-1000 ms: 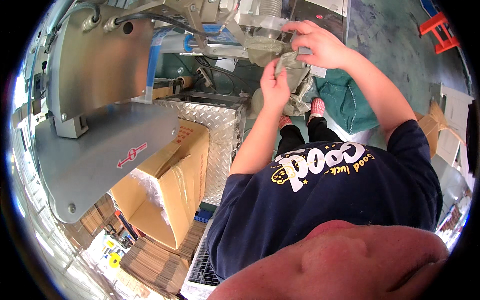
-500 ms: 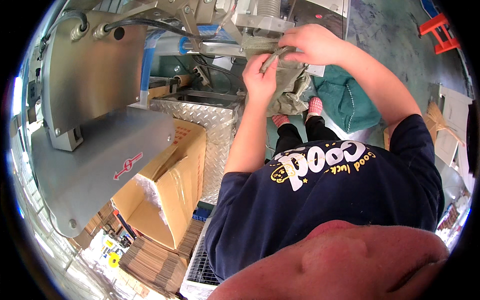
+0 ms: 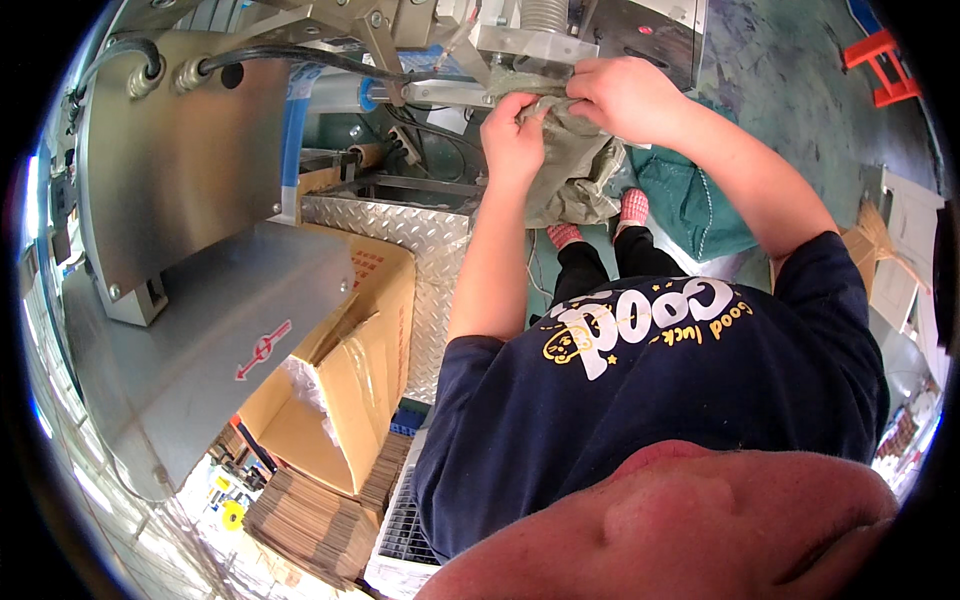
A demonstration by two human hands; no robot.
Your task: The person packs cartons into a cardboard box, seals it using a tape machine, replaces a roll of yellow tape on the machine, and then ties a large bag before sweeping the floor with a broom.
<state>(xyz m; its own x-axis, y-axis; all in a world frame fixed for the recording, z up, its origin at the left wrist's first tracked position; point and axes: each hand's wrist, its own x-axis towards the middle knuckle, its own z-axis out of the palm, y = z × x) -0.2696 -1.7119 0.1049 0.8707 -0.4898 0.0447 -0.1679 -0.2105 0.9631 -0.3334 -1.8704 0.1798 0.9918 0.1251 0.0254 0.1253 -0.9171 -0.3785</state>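
Note:
A greyish-green woven sack hangs below a metal machine outlet at the top of the view. My left hand pinches the sack's upper edge on its left side. Close by on the right, my right hand also grips that edge, its fingertips partly hidden behind the hand. The cloth between the two hands bunches up against the underside of the outlet. Lower down, the sack falls in creases toward my feet.
A steel machine housing fills the left side, with cables above it. Below stands an open cardboard box beside a diamond-plate step. Flattened cartons are stacked lower. A green sack lies right of my feet; a red stand is farther off.
The rolled rim of the sack between my hands has been opened out and raised toward the outlet. Both hands keep hold; my left hand has shifted slightly up.

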